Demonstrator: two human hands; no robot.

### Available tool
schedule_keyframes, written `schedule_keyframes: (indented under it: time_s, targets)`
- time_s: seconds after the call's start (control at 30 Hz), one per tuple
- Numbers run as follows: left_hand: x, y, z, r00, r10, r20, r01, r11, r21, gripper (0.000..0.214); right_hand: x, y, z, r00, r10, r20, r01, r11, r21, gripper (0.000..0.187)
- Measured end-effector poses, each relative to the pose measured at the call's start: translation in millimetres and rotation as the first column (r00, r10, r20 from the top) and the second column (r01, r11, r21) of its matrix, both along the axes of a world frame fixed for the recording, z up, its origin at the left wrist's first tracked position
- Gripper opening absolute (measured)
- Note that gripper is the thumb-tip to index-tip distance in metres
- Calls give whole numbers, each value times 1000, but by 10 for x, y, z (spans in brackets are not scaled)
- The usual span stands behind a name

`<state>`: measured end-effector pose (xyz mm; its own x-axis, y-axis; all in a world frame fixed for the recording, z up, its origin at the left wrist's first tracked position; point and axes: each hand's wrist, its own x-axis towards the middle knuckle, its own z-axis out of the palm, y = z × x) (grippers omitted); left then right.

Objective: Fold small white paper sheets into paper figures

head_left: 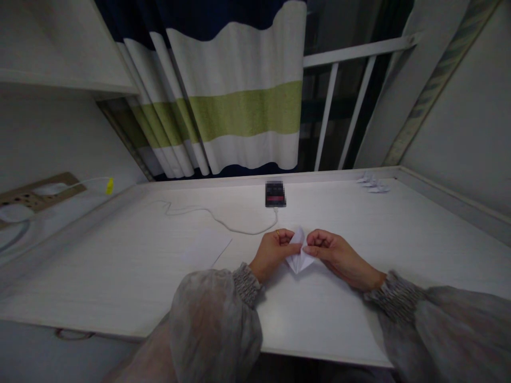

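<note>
A folded piece of white paper (297,263) is held between my two hands, just above the white desk. Its creased lower part comes to a point toward me, and another pointed flap stands up at the top. My left hand (276,249) pinches its left side, thumb across the front. From the other side my right hand (328,249) grips the paper with thumb and curled fingers. The two thumb tips nearly meet at the middle of the fold. Parts of the paper are hidden behind my fingers.
On the white desk (191,303), flat white paper (207,249) lies left of my hands. A phone-like dark device (275,194) with a white cable (217,219) lies behind them. Several small folded paper pieces (373,183) sit at the back right. A power strip (43,194) is at far left.
</note>
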<state>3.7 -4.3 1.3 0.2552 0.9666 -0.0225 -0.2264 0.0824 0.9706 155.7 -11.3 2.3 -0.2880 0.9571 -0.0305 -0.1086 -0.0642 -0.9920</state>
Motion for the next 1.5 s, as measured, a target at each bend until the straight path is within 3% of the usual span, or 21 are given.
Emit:
schedule_keyframes:
  time_s: [0.2,0.47,1.03,1.33,1.5]
  targets:
    - [-13,29,-68,993,-19,-115,26,998,57,36,16,8,6,999,-37,-15,37,999,-21,32]
    - [-29,-25,0,981,-193,-27,195,979,61,35,15,-21,22,999,-30,-12,30,999,-23,33]
    - [-3,-28,32,989,-149,13,150,988,-40,34,14,-18,-11,996,-64,57,56,989,140,25]
    - [12,-38,-10,981,-177,-81,173,983,-56,29,35,-32,30,970,-136,203,72,953,295,27]
    - [8,-39,-9,978,-175,-109,172,984,-39,24,33,-46,56,968,-142,206,73,949,307,26]
